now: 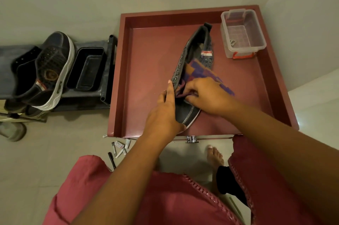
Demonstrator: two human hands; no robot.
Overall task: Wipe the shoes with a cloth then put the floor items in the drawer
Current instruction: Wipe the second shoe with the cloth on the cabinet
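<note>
over the open red drawer (126, 81), the left hand (163, 114) clasped the dark shoe (192, 55) at its toe; the right hand (207, 94) pinched a purple cloth (207, 72) against it. small items (120, 148) lay on the floor (55, 144).

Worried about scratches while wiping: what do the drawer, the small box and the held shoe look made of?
Drawer: reddish wood-look board, matte.
Box: clear rigid plastic, see-through walls, red clips.
Shoe: dark leather-like upper, white stitching, metal eyelets; possibly synthetic.
</note>
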